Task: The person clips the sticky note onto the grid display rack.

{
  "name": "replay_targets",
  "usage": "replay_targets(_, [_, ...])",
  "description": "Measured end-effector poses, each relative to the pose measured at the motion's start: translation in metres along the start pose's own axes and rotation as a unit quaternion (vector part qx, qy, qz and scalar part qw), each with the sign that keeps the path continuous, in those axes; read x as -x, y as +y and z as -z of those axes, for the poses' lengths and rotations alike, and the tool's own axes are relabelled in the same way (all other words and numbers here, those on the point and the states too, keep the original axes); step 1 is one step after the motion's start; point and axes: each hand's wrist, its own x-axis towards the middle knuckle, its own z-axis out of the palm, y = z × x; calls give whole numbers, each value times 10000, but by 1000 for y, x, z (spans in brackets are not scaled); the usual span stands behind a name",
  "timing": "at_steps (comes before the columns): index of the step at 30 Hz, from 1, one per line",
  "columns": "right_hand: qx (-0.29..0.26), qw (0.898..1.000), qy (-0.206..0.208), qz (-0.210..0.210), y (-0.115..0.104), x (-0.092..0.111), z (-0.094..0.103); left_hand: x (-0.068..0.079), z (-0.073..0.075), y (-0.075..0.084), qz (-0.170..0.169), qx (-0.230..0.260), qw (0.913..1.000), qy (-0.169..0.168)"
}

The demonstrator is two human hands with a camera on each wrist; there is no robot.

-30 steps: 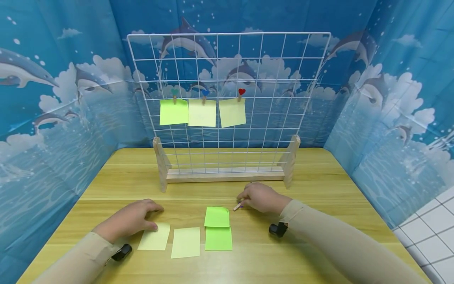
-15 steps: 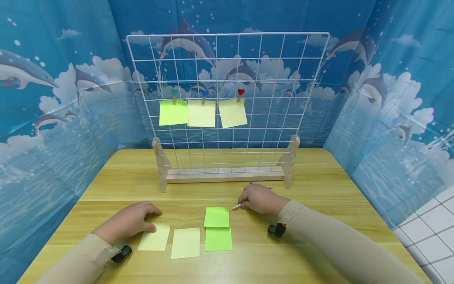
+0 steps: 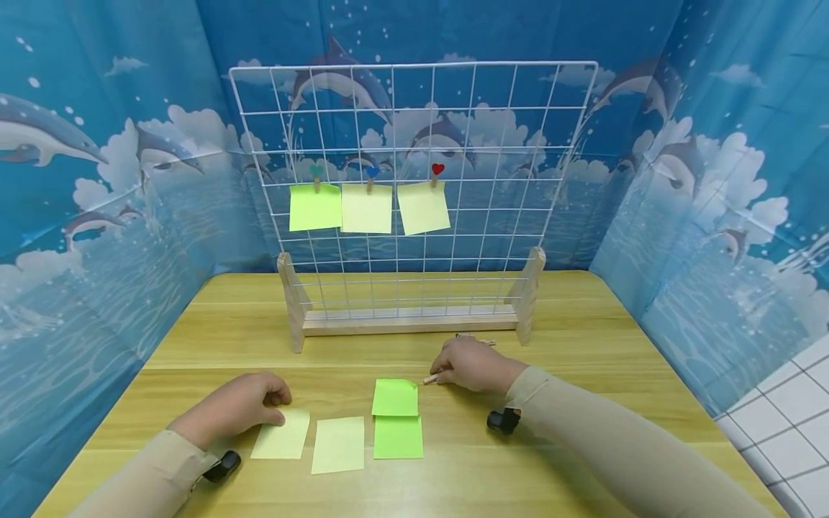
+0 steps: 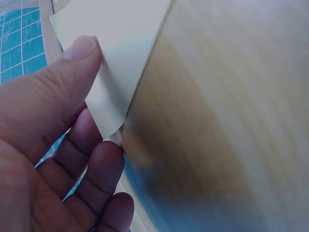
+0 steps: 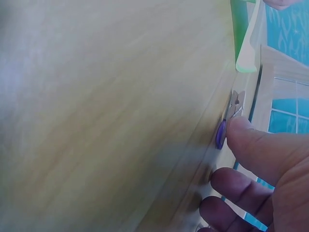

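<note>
My left hand [image 3: 233, 406] is at a pale yellow sticky note [image 3: 286, 437] on the table. In the left wrist view the thumb lies over the face of that note [image 4: 120, 43], with curled fingers at its far edge, pinching it. My right hand [image 3: 478, 365] pinches a small wooden clothespin [image 3: 430, 379] near the middle of the table. A purple decoration [image 5: 221, 134] shows on the clothespin's side in the right wrist view, and the thumb presses against it. The index finger is mostly hidden there.
A second pale yellow note [image 3: 339, 446] and two overlapping green notes [image 3: 398, 439] lie between the hands. Behind stands a white wire grid [image 3: 499, 147] on a wooden stand [image 3: 408, 321], with three notes clipped up. More clothespins [image 3: 487, 342] lie beyond the right hand.
The left fingers have curled inward toward the thumb at the pale yellow note. The right hand has shifted slightly left with the clothespin, whose purple part is now hidden in the head view.
</note>
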Motion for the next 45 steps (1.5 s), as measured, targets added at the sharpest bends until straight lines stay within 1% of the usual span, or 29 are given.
replay_targets(12, [121, 9996, 140, 216, -1, -1, -2, 2, -1, 0, 21, 234, 9997, -109])
replay_targets(19, [45, 10000, 65, 13, 0, 0, 0, 2, -3, -2, 3, 214, 9997, -113])
replay_targets(27, [-387, 9991, 80, -157, 0, 1, 3, 4, -3, -2, -284, 114, 9995, -15])
replay_targets(36, [-373, 9992, 175, -8, 0, 4, 5, 4, -4, -3, -272, 81, 9996, -24])
replay_targets(43, [-322, 9991, 234, 144, 1, 5, 5, 4, -2, -1, -178, 260, 9995, -97])
replay_targets(45, [-314, 9991, 238, 149, 2, 6, 5, 4, -2, -1, -201, 244, 9995, -99])
